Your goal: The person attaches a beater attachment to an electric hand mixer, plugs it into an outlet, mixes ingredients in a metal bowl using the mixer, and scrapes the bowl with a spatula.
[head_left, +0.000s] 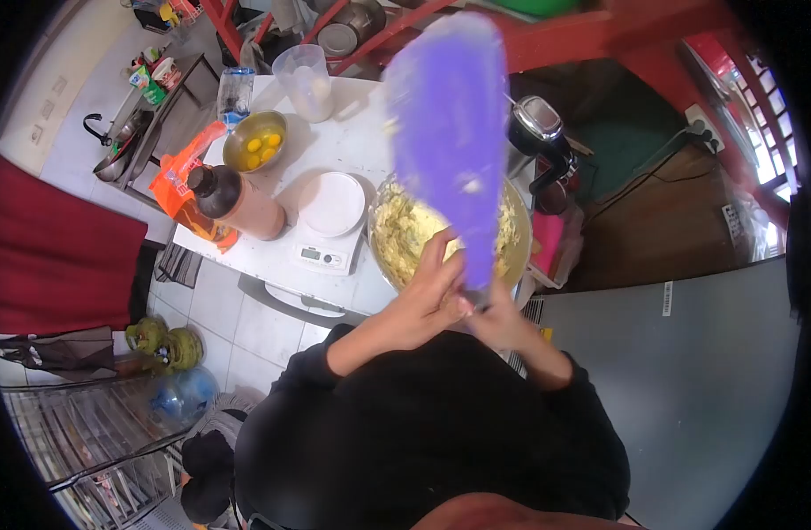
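Observation:
A large purple spatula [450,115], with pale smears on its blade, stands upright over a metal bowl [524,225]. My right hand [503,322] is wrapped round the lower end of its handle. Beside it, my left hand [428,296] has its fingers bent at the base of the spatula, touching it or very near; whether it grips anything is unclear. Yellow, lumpy dough [397,221] coats the inside of the bowl, partly hidden behind the blade and my hands.
Left of the bowl are a white kitchen scale [326,256], a brown-capped bottle [251,208], a bowl of egg yolks [238,163], an orange packet [180,185] and a clear plastic jug [304,84]. A mixer [542,132] stands behind right, a grey surface [662,389] at right.

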A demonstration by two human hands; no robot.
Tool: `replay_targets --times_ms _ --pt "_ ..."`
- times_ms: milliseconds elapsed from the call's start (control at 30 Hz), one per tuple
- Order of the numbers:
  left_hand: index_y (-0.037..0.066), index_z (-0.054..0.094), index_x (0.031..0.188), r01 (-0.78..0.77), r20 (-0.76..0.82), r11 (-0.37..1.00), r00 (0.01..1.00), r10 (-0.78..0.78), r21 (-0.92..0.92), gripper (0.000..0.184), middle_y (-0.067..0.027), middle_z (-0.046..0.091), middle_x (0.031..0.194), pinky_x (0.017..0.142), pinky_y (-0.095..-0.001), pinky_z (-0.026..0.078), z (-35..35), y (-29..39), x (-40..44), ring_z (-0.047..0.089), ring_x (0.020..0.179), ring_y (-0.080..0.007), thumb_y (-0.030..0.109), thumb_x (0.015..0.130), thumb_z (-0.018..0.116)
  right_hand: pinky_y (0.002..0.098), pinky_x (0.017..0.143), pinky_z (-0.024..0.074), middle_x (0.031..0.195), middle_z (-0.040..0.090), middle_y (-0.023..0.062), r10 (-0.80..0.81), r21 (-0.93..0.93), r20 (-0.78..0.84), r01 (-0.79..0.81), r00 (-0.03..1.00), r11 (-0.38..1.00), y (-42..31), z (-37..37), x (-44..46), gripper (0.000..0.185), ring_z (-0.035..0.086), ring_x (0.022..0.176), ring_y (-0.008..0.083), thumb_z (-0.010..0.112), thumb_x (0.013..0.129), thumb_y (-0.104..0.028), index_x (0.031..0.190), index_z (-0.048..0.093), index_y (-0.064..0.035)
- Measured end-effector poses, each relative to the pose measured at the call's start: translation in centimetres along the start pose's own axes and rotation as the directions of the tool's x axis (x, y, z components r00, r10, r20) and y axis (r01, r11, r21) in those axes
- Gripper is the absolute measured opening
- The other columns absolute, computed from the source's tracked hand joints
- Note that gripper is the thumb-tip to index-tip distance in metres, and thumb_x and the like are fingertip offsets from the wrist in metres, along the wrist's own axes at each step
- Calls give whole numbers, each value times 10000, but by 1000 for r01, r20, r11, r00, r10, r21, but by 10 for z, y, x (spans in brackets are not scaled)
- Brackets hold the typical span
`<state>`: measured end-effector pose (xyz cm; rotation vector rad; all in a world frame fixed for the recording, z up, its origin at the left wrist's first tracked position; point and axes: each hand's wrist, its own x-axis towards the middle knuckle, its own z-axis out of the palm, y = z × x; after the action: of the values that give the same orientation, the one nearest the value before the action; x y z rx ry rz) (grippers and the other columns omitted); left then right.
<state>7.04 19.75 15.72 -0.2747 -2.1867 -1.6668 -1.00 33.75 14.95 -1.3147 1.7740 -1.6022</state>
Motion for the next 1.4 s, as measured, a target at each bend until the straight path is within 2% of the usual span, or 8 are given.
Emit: replay_targets --times_ms 133,267,433,667,967,1167,1300,1400 --pt "23 403 1161 196 -292 957 948 -129 215 384 -165 396 1147 927 -373 302 -36 -20 -28 369 1104 -296 180 823 495 292 637 426 790 536 57 102 -479 -209 -193 973 856 -40 -86 22 302 518 692 155 524 841 -209 1076 461 -29" --pt "19 381 1200 301 -562 935 748 -353 -186 441 -120 389 1201 942 -326 294 -48 -96 -60 371 1110 -240 55 766 451 381 615 452 815 572 159 140 -901 45 -21 989 432 -58 -137 60 313 573 705 325 546 802 -182 1088 473 -79" --pt "-1 230 1311 178 -301 651 776 -554 -738 663 -129 287 1327 995 -293 230 -31 -134 -59 265 1230 -216 33 677 418 397 558 441 779 576 109 339 -957 277 288 899 17 -54 -132 108 259 576 678 292 537 802 -245 1005 488 -92" --pt "-66 301 1262 -1 -607 814 667 -433 -582 566 -156 371 1265 973 -282 267 -11 -144 -48 360 1168 -207 -48 699 361 372 491 443 651 566 104 464 -843 410 520 786 -137 -30 -124 151 219 581 569 273 505 815 -296 889 470 -92" --pt "-79 445 1169 -55 -702 781 480 -526 -622 475 -138 532 1087 811 -216 393 -6 -137 -33 517 928 -132 -95 706 342 369 475 471 617 558 159 637 -990 83 135 766 -33 4 -118 72 281 573 511 282 483 850 -296 840 434 -20" --pt "-74 449 1170 -43 -723 802 462 -513 -596 481 -138 524 1106 821 -215 386 -6 -137 -31 511 950 -130 -109 704 334 473 743 430 841 547 327 934 -877 -121 -478 335 57 -34 -82 49 321 526 890 442 441 829 -236 938 521 56" --pt "-76 444 1172 -44 -731 811 464 -501 -583 484 -137 519 1115 865 -233 366 -7 -139 -30 497 991 -143 -112 702 335 306 376 393 549 479 54 988 -559 -73 -814 -139 -155 -27 -74 17 270 496 418 161 418 889 -348 798 405 -94" --pt "-80 441 1170 -63 -696 764 466 -546 -642 479 -136 513 1124 891 -247 350 -5 -141 -30 485 1015 -151 -104 704 332 256 380 393 577 441 39 980 -376 46 -913 -193 -162 -35 -44 11 338 419 415 96 383 896 -387 800 397 -64"
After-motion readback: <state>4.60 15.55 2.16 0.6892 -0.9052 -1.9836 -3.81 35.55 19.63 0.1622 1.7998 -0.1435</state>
